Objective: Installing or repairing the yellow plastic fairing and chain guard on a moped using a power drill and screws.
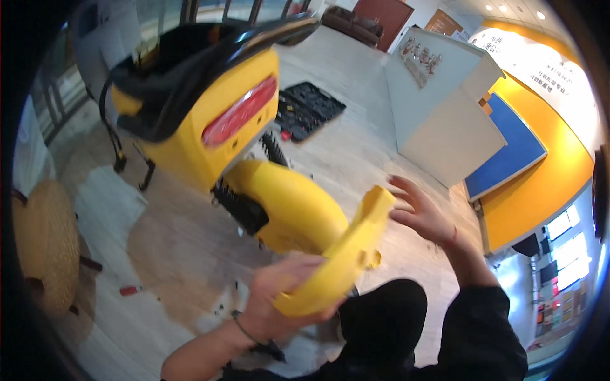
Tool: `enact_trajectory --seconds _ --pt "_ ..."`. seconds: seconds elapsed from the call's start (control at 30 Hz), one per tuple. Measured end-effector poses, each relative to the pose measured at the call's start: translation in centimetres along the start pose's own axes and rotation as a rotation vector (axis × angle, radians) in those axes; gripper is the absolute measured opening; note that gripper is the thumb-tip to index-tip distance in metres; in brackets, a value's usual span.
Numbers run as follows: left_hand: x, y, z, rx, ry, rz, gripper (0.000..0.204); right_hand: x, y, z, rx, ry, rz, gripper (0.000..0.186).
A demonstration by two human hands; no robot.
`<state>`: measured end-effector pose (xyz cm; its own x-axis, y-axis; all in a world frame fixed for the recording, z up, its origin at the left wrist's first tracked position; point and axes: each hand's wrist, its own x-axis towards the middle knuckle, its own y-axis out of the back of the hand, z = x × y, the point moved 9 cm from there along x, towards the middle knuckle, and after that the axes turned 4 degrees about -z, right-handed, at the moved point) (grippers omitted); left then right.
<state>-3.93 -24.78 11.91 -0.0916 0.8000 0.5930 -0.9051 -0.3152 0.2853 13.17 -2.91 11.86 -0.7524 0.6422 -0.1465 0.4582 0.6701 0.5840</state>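
A curved yellow plastic panel (pixel 337 260) is held up in front of my knees. My left hand (pixel 286 289) is closed around its lower end, with part of the fingers behind it. Close to the panel's upper end, my right hand (pixel 416 209) has its fingers apart and seems to hold nothing; whether a fingertip touches the panel I cannot tell. Just beyond stands a yellow scooter (pixel 184 152) with a red tail light (pixel 241 111), its yellow rear fender (pixel 286 200) and a black spring shock absorber (pixel 273 149) showing.
An opened black tool case (pixel 311 108) lies on the floor past the scooter. A red-handled screwdriver (pixel 131 290) and small parts lie at the left, near a round woven stool (pixel 47 247). A white reception counter (pixel 438 101) and a blue board (pixel 508 149) stand at the right.
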Motion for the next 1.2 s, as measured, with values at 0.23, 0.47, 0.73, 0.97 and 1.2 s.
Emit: enact_trajectory --seconds 0.23,0.47,0.73,0.97,1.2 --pt "8.1 -13.1 2.0 0.380 -0.367 -0.115 0.047 -3.8 -2.7 11.1 1.061 -0.180 -0.195 0.064" --pt "10.9 -23.9 -7.1 0.904 -0.279 -0.163 0.049 3.3 0.5 12.3 1.334 0.089 -0.179 0.089" --pt "10.3 -20.3 -10.6 0.566 0.132 -0.303 0.041 10.8 -0.4 21.3 1.099 -0.119 -0.432 0.093" --pt "10.2 -8.9 -12.4 1.014 0.528 0.014 0.022 13.3 -5.8 27.9 0.684 -0.086 -0.605 0.092" --pt "11.0 -9.5 -16.2 1.124 0.581 -0.101 0.017 18.3 -10.2 27.4 0.862 0.047 -0.677 0.089"
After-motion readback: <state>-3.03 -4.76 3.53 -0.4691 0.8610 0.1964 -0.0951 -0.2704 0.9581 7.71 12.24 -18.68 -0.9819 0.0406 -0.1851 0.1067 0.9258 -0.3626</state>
